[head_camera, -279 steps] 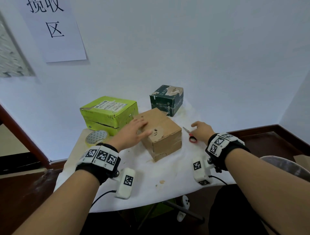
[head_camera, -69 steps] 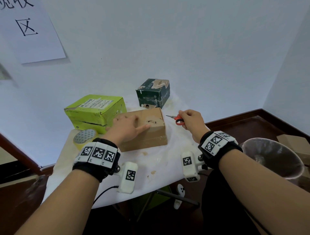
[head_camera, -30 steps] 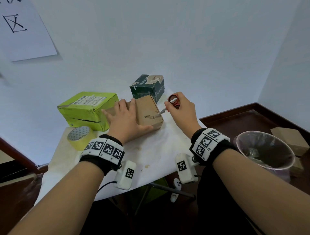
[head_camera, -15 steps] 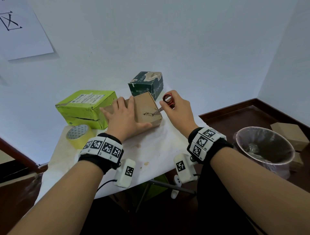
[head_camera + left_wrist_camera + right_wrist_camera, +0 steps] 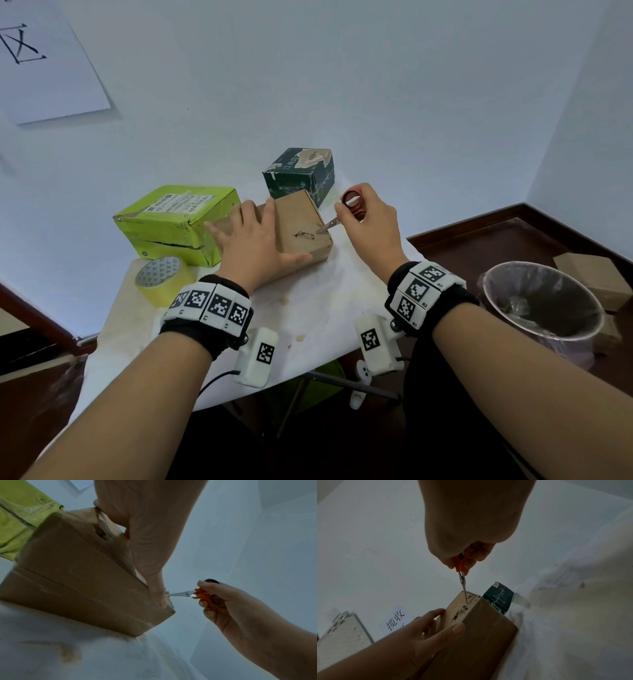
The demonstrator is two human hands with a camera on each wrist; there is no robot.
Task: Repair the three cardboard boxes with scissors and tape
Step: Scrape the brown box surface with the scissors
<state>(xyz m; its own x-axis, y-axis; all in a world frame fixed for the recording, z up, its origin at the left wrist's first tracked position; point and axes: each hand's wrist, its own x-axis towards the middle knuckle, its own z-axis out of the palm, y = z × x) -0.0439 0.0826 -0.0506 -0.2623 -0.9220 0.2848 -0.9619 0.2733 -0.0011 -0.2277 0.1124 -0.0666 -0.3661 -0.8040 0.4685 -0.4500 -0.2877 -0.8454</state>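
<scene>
I see the brown cardboard box (image 5: 301, 222) in the middle of the table (image 5: 322, 308), lying on the white cloth that covers it. It is plain kraft board, scuffed, with a ragged dark tear in its top face near the right edge; from the right wrist view the tear runs as a line of small dark holes along that face, and a seam runs round the side.

My left hand (image 5: 255, 246) lies flat across the top of the box, fingers straight and spread, thumb pressed along the near upper edge, holding it down without curling round it. My right hand (image 5: 371, 222) grasps the scissors (image 5: 346, 214) by their orange-red loops, fingers curled through and round them. The thin metal blades look closed or nearly so, and their tip touches the box top right at the tear.

Behind and left stands the lime-green box (image 5: 178, 222), with a white shipping label on top and a split seam along its front. Behind the brown one sits the dark green box (image 5: 299, 174), its top torn pale. A yellow tape roll (image 5: 161, 279) lies at the table's left edge, near the lime-green box.

A lined bin (image 5: 544, 305) stands on the floor to the right.
</scene>
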